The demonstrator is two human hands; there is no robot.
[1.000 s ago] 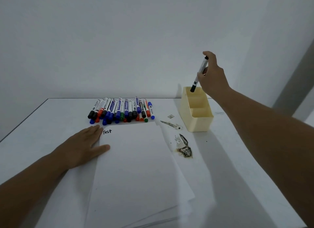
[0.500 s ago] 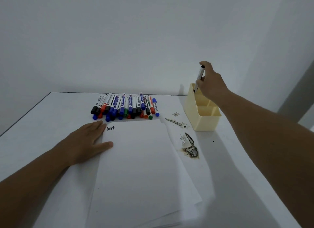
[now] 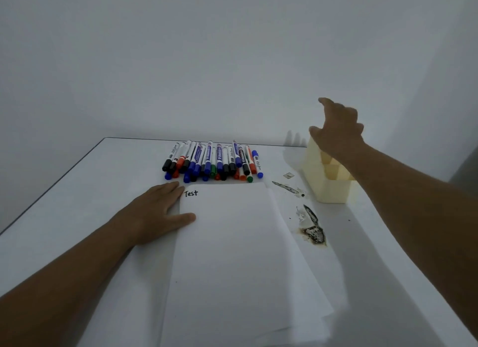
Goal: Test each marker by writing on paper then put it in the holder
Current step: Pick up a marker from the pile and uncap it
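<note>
Markers (image 3: pixel 212 161) are heaped side by side near the far edge of the table (image 3: pixel 77 191), just beyond the top of the paper (image 3: pixel 232 243); none is held at this moment. The right hand (image 3: pixel 336 132) is raised over the far end of the holder (image 3: pixel 328 181), fingers spread and loose, with nothing gripped. The left hand (image 3: pixel 155 212) is laid flat, palm down, on the left edge of the paper, its thumb resting on the sheet just below the written word "Test" (image 3: pixel 191 193). The holder stands near the right edge of the table, well apart from the heap, with dark stains (image 3: pixel 313 230) on the surface between it and the paper.

A second ago a black-capped marker was pinched in the right hand above the holder's far compartment; half a second ago it was being lowered in. It is now gone from the hand, and presumably lies in the holder, though it cannot be seen behind the hand.

Each marker is judged light, stiff and smooth, likely to roll. It is best taken at mid-barrel with thumb and two fingers, and the cap pulled straight off.
</note>
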